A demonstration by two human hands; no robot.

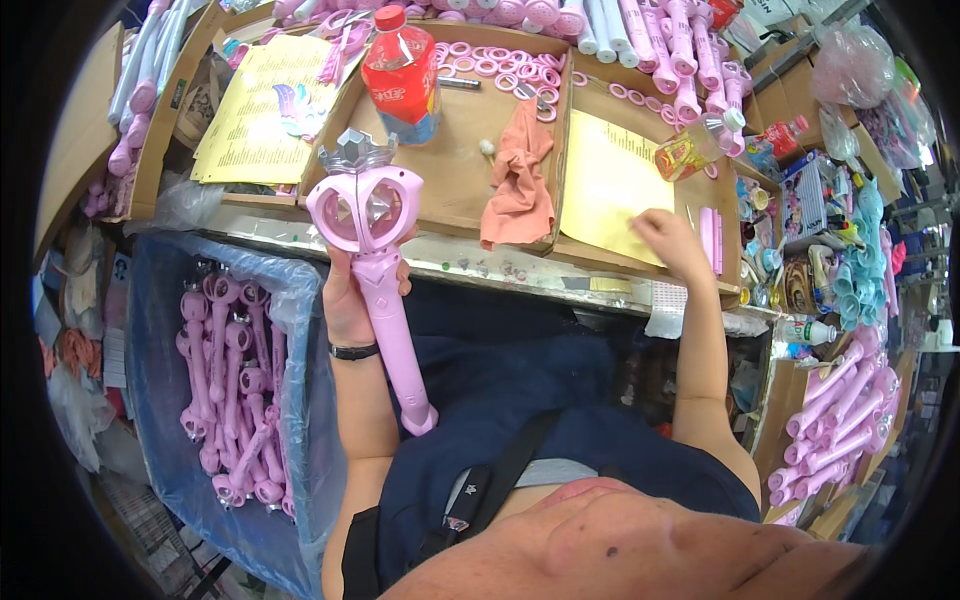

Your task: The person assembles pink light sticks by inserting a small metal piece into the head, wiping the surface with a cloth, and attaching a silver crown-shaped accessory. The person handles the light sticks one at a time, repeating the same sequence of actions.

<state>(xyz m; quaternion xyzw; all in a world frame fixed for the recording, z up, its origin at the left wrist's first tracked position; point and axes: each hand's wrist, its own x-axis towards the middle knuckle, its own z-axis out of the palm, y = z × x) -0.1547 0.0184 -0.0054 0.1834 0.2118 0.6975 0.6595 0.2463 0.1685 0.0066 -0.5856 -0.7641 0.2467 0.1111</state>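
Holding pink wand (383, 290) in left hand (343, 295), just in front of cardboard tray (455, 200), head up and handle slanting down toward dark clothing (500, 375). Clasping it close beneath the round head with left fingers closed about the neck. To handle well, by judgement: keep that clasp firm but light, bear on the neck rather than on silver crown (358, 152) or the clear-looking gem (360, 205) in the frame, turn from the wrist, and steer clear of red-capped bottle (400, 85), standing just beyond. Reaching out with right hand (665, 243) at yellow sheet (615, 190), fingers bent in and narrow; cannot tell whether pinching anything or touching the paper. Better to bring right fingers in low, away from tilted bottle (690, 150) by the sheet's upper corner. Between the hands, noting crumpled orange cloth (520, 175), just left of the sheet; farther back, dark pen (460, 84) and loose pink rings (500, 62). Down to the left, counting as many more wands (240, 390) in bin lined with blue plastic (160, 380); at far right, seeing stacked pink handles (835, 430).
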